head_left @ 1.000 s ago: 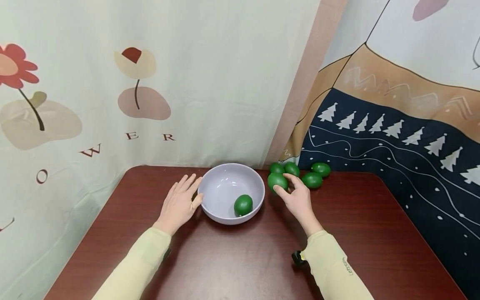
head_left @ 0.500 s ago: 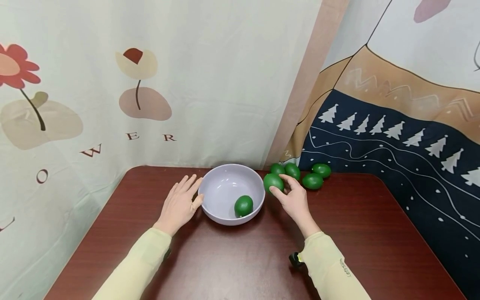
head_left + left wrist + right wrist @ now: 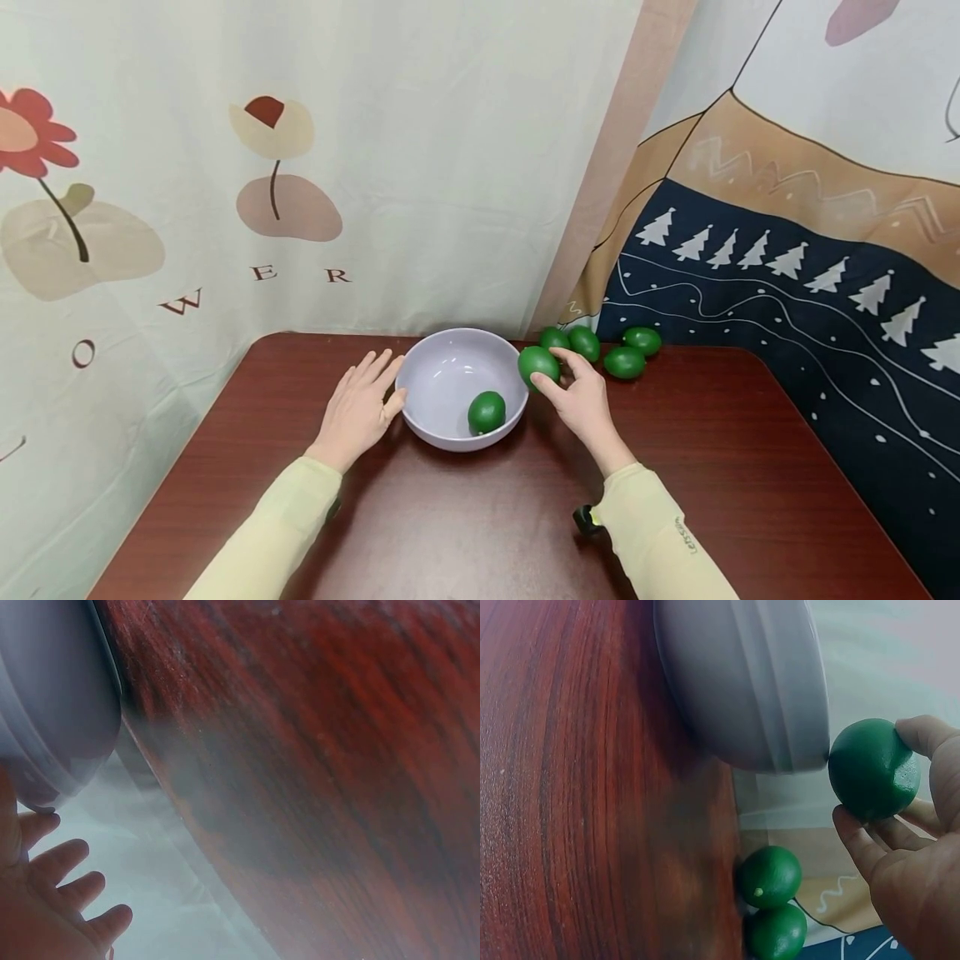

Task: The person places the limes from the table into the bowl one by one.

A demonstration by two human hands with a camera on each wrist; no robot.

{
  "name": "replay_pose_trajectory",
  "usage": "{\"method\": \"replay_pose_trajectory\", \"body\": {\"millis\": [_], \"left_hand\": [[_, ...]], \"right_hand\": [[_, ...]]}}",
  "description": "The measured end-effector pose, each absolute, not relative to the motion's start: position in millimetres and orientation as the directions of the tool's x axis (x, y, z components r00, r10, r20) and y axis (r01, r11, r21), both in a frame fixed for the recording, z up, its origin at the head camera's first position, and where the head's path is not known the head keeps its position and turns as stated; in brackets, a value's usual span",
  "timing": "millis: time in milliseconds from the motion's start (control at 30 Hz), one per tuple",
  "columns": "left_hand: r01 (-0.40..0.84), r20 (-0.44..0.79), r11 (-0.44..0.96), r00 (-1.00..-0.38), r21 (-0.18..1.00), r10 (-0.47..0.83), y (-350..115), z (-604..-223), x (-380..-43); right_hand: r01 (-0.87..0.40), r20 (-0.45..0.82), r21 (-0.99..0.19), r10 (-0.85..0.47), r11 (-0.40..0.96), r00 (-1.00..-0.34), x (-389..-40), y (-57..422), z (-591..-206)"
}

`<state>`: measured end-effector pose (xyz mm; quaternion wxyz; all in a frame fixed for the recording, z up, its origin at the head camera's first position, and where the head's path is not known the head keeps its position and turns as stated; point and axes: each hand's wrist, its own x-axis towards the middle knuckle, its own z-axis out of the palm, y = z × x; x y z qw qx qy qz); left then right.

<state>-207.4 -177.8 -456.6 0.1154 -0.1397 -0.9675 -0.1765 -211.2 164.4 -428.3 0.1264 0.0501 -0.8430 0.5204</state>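
A pale lavender bowl (image 3: 442,383) stands near the table's back edge, with one green lime (image 3: 487,412) lying inside it. My right hand (image 3: 583,402) pinches a second lime (image 3: 538,367) between thumb and fingers, at the bowl's right rim. In the right wrist view this held lime (image 3: 874,769) is level with the rim, off the table. My left hand (image 3: 360,408) rests against the bowl's left side with its fingers extended. From the left wrist, the fingers (image 3: 64,859) appear spread beside the bowl wall (image 3: 60,690).
Several more limes lie at the back right of the brown table (image 3: 465,517), among them a front lime (image 3: 625,362) and a rear lime (image 3: 642,340). A pale printed curtain (image 3: 435,167) hangs right behind the table. A dark patterned cloth (image 3: 750,308) hangs at the right.
My right hand has carried its lime leftward, from beside the other limes to the bowl's right rim. The left hand and the bowl stay in place.
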Motion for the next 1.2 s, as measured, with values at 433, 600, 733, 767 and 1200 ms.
{"method": "replay_pose_trajectory", "body": {"millis": [433,600,733,767,1200], "left_hand": [[0.311,0.273,0.896,-0.935,0.317,0.227,-178,-456,-207],[0.311,0.277,0.895,-0.934,0.319,0.225,-178,-457,-208],[0.313,0.282,0.895,-0.932,0.318,0.226,-178,-457,-208],[0.314,0.284,0.895,-0.932,0.317,0.226,-178,-457,-208],[0.313,0.281,0.892,-0.933,0.326,0.225,-178,-457,-207]], "right_hand": [[-0.252,0.293,-0.854,0.022,0.455,-0.956,-209,156,-426],[-0.276,0.310,-0.849,0.002,0.450,-0.951,-207,152,-425],[-0.284,0.309,-0.842,-0.021,0.459,-0.951,-206,149,-425],[-0.285,0.309,-0.841,-0.025,0.460,-0.951,-205,148,-425],[-0.330,0.331,-0.811,-0.086,0.483,-0.940,-199,134,-423]]}}
